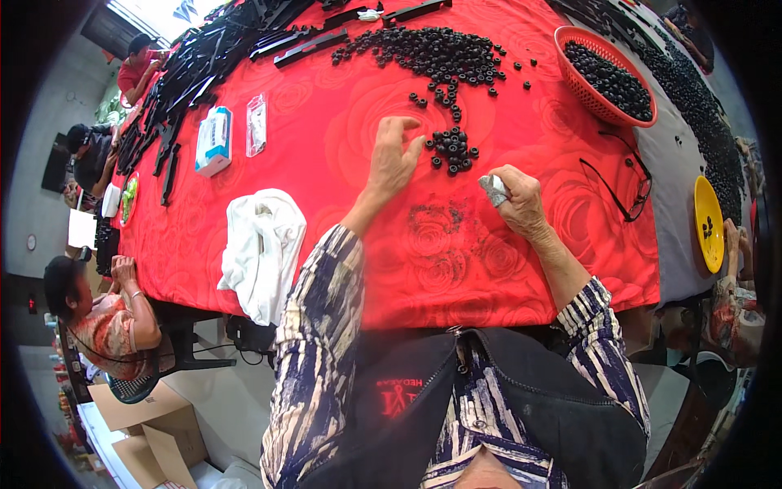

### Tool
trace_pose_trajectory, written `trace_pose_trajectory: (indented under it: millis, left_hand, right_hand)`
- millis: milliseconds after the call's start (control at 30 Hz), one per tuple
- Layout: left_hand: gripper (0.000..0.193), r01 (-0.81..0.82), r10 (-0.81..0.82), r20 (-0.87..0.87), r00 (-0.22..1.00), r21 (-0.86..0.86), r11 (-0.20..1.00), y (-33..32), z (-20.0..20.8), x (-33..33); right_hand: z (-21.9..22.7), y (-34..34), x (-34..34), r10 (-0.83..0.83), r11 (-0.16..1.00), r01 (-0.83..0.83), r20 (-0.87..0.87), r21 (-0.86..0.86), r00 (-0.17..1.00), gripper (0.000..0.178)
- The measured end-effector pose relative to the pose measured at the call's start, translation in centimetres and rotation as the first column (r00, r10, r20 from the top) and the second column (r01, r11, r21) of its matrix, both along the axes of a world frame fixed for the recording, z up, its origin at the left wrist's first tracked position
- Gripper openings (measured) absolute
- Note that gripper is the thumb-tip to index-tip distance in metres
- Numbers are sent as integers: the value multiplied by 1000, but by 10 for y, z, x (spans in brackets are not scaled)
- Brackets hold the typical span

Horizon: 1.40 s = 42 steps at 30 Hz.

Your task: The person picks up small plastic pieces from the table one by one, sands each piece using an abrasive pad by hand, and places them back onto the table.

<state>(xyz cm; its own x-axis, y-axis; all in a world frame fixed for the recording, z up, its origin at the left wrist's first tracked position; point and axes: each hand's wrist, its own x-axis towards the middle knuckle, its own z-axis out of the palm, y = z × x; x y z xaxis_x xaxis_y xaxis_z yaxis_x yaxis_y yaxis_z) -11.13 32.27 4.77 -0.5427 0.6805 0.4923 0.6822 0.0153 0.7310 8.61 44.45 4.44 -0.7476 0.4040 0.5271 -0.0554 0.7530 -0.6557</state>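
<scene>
The table (342, 261) is covered by a red rose-patterned cloth. Just beyond the left hand (393, 163) lies a small cluster of black rings (452, 149); a larger heap (432, 50) lies farther out. Beside the right hand (520, 200) rest spectacles (626, 191). A red basket (603, 75) stands beyond them. A white cloth (262, 248) lies left of the left forearm.
</scene>
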Motion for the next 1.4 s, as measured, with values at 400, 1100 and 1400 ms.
trace_pose_trajectory:
  millis: [400,1100,1400]
  left_hand:
    - [27,100,-127,-283,951,-108,989,22,-17,24]
    - [11,254,-138,561,816,-133,958,-55,8,12]
    - [24,214,-264,-113,958,-329,920,-51,5,24]
  right_hand:
    - [0,0,2,33,999,-36,75,33,997,12]
    - [-1,-1,6,51,968,-85,145,238,988,18]
    - [0,-2,3,40,957,-87,170,277,985,20]
